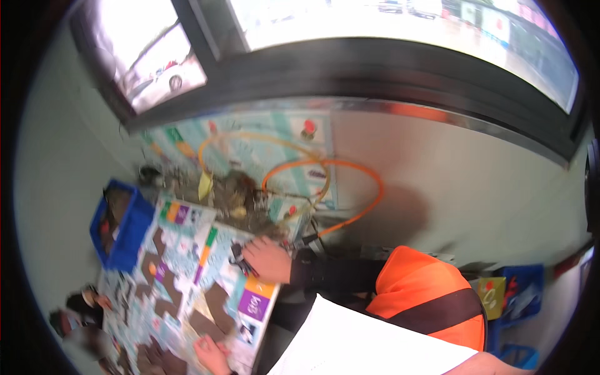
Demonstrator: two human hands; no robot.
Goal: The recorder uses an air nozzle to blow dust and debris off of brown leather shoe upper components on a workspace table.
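Note:
My right hand, in a black sleeve, reaches over the table's far right part. Its fingers are closed over a small dark tool with a red part, whose exact kind is blurred. Near the bottom edge, my left hand has its fingers curled together, and anything between them is too small to tell. Just beyond it lie flat brown pieces of cloth or leather. More brown pieces are spread to the left, and a darker brown heap sits left of my left hand.
A blue bin with brown material stands at the table's far left. Orange and yellow hoses loop near the wall. Another person's hand is at the left. A white sheet-like shape covers the bottom middle. Blue bins stand at right.

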